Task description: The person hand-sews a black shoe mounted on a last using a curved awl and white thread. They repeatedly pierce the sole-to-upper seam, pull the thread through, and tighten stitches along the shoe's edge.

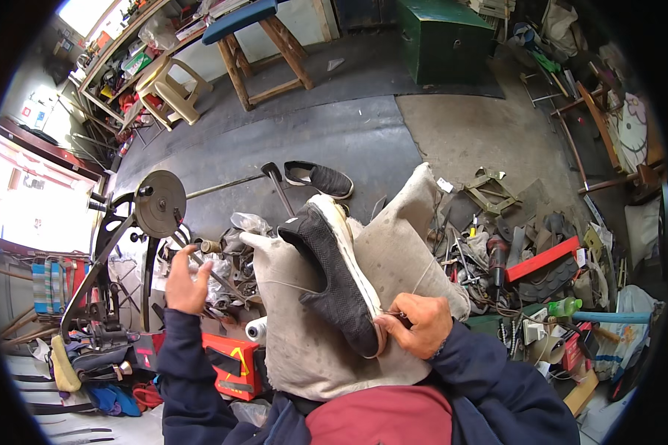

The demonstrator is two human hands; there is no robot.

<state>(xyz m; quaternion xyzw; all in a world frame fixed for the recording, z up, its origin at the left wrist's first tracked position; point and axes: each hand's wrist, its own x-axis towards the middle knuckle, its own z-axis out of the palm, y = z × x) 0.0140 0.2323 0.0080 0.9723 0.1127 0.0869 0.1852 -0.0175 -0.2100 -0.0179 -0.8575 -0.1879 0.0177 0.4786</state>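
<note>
A black knit slip-on shoe (326, 259) with a whitish sole lies on its side across a stained grey cloth (297, 356) on my lap. My right hand (421, 324) is closed in a pinch against the sole's edge, near the shoe's end closest to me. A thin dark bit shows at its fingertips, too small to name. My left hand (188, 282) is raised off the cloth to the left, thumb and fingers apart, with nothing visible in it. Fine pale thread-like lines run over the cloth on both sides of the shoe.
A hand-cranked machine with a round wheel (160, 204) stands at left. Another black shoe (319, 179) lies on the floor ahead. Tools and scraps crowd both sides, with a red box (232, 365) by my left forearm. Stools (172, 90) and a green chest (445, 44) stand farther off.
</note>
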